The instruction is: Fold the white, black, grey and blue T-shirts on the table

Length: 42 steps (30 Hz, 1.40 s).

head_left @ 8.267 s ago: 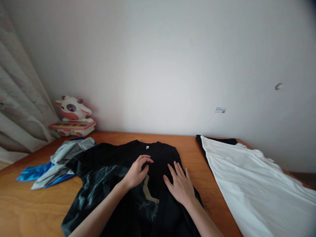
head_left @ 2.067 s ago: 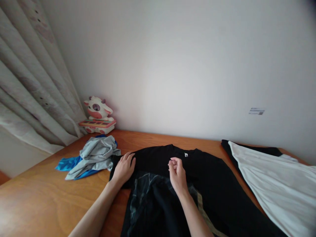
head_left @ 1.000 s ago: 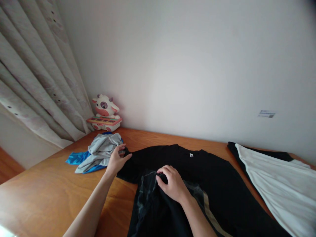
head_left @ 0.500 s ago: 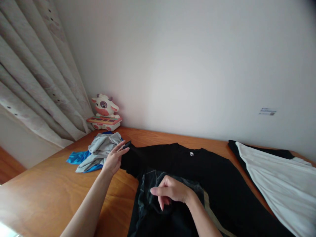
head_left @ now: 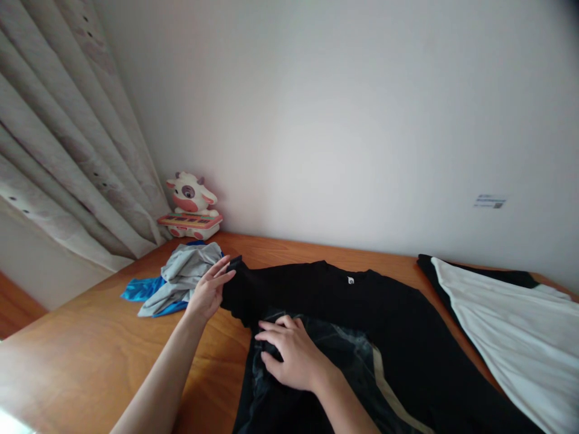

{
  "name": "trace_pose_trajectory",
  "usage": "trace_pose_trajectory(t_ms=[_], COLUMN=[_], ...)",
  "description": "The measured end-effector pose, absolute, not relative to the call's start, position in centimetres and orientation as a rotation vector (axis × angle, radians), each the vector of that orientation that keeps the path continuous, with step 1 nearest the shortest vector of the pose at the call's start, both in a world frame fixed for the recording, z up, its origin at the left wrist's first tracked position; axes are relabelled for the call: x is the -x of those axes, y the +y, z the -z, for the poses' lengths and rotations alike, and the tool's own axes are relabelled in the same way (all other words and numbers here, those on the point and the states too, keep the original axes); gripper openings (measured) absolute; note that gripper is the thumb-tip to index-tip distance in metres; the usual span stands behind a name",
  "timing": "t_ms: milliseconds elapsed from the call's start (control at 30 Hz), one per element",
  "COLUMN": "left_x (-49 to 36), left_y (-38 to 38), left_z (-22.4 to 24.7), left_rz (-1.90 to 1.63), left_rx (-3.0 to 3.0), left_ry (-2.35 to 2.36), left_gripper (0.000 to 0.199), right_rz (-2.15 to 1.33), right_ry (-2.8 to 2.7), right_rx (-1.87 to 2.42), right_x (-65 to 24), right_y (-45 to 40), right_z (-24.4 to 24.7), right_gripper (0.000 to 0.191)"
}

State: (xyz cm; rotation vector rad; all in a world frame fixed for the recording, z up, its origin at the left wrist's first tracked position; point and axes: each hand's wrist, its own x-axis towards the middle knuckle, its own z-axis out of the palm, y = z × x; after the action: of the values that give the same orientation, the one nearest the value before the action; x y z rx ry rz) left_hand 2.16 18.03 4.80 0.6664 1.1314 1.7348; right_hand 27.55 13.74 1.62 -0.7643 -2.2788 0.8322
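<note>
A black long-sleeved shirt (head_left: pixel 398 325) lies spread out, its collar with a small white tag toward the wall. Its front carries a dark grey patterned panel and a beige stripe. At the far left, my left hand (head_left: pixel 210 290) grips the end of one sleeve, which is slightly raised; the thumb is hidden. My right hand (head_left: pixel 294 355) rests open on the patterned panel, palm down with its fingers spread toward the left side of the shirt.
Left of the shirt, a heap of grey and blue clothes (head_left: pixel 181 277) sits on the wooden table (head_left: pixel 90 355). A cow-shaped toy keyboard (head_left: pixel 190 208) stands behind it by the curtain (head_left: pixel 67 138). White and black garments (head_left: pixel 511 319) lie at the right. A wall runs along the back.
My right hand has moved left and uncurled from a loosely bent pose, now flat on the shirt front. My left hand stays at the sleeve end.
</note>
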Motion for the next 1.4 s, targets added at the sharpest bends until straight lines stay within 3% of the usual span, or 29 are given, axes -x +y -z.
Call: trace_pose_trajectory(t_ms=[133,233,367,467,633,767,867,1000,1200,1400], left_x=[-2.4,-3.6,-6.4,-8.4,-9.7,-8.9,-8.4,-8.7,-9.6,-9.7], left_y=[17.9,17.5,16.9,16.5,16.1,16.4,16.7,16.4,15.1,14.9], left_z=[-5.1,-5.5,-5.1,-4.2,-3.6,-3.5,-3.2,-2.9,-3.0,-3.2], left_rz=[-1.704,-1.689,-1.579,-1.389,-1.157,-1.324,-1.390,-1.242,-0.541,-0.388], left_rx=[-0.666,-0.735,-0.866,-0.964,-1.029,-0.983,-1.124,-1.816,-2.646,-2.732], left_ry=[1.113,1.041,0.868,0.761,0.485,0.474,0.695,1.081,1.179,1.174], left_gripper=[0.055,0.062,0.071,0.073,0.057,0.031,0.025,0.032,0.071,0.092], right_rz=[-0.903,-1.133,-1.468,-1.564,-1.565,-1.574,-1.606,-1.610,-1.511,-1.346], right_ry=[-2.210,-1.845,-1.336,-1.217,-1.265,-1.207,-1.159,-1.061,-0.991,-1.234], right_rx=[0.805,0.863,0.883,0.884,0.851,0.886,0.898,0.923,1.011,1.062], right_x=[-27.1,-26.9,-26.8,-26.9,-26.9,-26.9,-26.9,-27.0,-27.4,-28.3], right_y=[13.7,14.7,16.3,16.9,16.7,17.0,17.4,17.4,17.5,18.4], right_z=[-1.2,-0.6,0.5,0.8,0.3,0.8,1.3,1.3,0.9,1.6], right_gripper=[0.029,0.025,0.053,0.062,0.057,0.055,0.052,0.060,0.102,0.073])
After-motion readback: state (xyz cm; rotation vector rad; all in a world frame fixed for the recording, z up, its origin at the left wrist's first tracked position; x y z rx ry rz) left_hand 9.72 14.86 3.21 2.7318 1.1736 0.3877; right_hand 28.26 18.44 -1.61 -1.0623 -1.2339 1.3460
